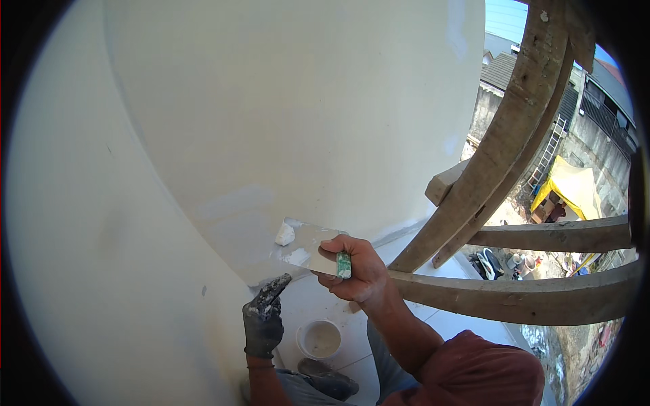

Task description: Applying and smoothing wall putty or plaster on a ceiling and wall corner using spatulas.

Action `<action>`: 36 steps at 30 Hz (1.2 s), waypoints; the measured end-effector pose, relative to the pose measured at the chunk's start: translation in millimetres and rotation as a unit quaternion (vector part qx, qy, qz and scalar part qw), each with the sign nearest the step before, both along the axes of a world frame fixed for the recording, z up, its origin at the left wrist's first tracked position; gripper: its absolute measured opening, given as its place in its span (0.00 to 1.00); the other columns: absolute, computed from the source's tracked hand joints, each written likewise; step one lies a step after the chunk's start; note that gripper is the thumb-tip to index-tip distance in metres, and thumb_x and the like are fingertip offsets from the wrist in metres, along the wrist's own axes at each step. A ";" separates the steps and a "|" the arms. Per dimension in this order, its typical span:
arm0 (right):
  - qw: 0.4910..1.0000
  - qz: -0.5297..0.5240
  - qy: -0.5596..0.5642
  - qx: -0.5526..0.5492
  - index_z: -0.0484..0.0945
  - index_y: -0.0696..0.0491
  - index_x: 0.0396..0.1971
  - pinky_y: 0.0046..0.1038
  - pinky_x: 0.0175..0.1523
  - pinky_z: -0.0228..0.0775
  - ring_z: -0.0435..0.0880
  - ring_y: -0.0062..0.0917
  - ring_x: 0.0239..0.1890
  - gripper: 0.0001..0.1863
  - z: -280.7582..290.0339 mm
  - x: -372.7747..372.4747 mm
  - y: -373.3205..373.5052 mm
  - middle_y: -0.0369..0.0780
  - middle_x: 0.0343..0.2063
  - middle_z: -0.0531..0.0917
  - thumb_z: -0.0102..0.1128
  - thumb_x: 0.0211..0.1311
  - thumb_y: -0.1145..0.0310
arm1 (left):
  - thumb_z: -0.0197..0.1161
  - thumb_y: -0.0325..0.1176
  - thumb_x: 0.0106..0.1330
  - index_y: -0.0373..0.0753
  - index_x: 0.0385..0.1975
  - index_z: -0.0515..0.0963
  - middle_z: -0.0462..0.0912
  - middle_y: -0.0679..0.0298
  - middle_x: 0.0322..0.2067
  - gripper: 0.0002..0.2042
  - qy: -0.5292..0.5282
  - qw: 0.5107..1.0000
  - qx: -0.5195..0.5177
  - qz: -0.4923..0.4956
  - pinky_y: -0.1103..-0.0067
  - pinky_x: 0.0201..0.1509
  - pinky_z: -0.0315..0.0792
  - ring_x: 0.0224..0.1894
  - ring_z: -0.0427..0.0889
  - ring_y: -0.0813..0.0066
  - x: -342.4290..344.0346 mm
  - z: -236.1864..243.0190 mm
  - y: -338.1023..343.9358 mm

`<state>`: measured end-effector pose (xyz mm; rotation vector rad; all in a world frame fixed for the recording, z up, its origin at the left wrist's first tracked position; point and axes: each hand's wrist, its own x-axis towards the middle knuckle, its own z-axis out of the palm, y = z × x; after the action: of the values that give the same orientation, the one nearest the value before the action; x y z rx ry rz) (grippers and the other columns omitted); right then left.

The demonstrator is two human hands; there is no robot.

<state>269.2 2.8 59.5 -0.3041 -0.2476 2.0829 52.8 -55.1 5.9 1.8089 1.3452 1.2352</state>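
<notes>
Clasping green-handled metal scraper (308,237) in right hand (363,268) | can't tell grip, grey-gloved left hand (263,323) | could tilt, dropping white lump (285,234)

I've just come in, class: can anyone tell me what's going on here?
A person's bare right hand grips a flat scraper with a green handle and a lump of white paste on its blade. The dark-gloved left hand, smeared with white, is near the pale wall; whether it holds anything is unclear. A bucket stands on the tiled floor below.
</notes>
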 end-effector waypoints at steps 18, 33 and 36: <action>0.932 -0.332 -0.131 0.057 0.62 0.60 0.62 0.45 0.53 0.86 0.80 0.43 0.51 0.25 129.3 23.0 119.6 0.50 0.56 0.70 0.49 0.65 0.76 | 0.66 0.30 0.63 0.35 0.49 0.81 0.85 0.51 0.48 0.15 -0.097 0.989 -0.049 0.097 0.66 0.56 0.79 0.51 0.84 0.56 -43.6 -104.9 44.7; 0.276 -0.710 -0.647 0.046 0.74 0.58 0.58 0.37 0.51 0.78 0.81 0.42 0.44 0.22 185.1 81.6 262.9 0.45 0.50 0.76 0.57 0.62 0.78 | 0.55 0.21 0.68 0.29 0.59 0.72 0.79 0.50 0.56 0.19 -0.277 0.950 -0.132 0.061 0.65 0.60 0.78 0.56 0.81 0.58 -48.2 -100.5 38.8; 0.123 -0.663 -0.732 0.096 0.74 0.60 0.57 0.35 0.47 0.81 0.81 0.41 0.45 0.24 183.7 92.9 269.5 0.44 0.50 0.76 0.62 0.59 0.77 | 0.55 0.20 0.68 0.27 0.58 0.71 0.79 0.50 0.55 0.18 -0.471 0.872 -0.135 0.016 0.65 0.60 0.78 0.56 0.80 0.58 -45.6 -105.6 44.1</action>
<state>362.1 272.2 243.2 -1.5600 -0.8692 -0.7520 7.2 -11.0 -99.7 0.7660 0.8894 1.5436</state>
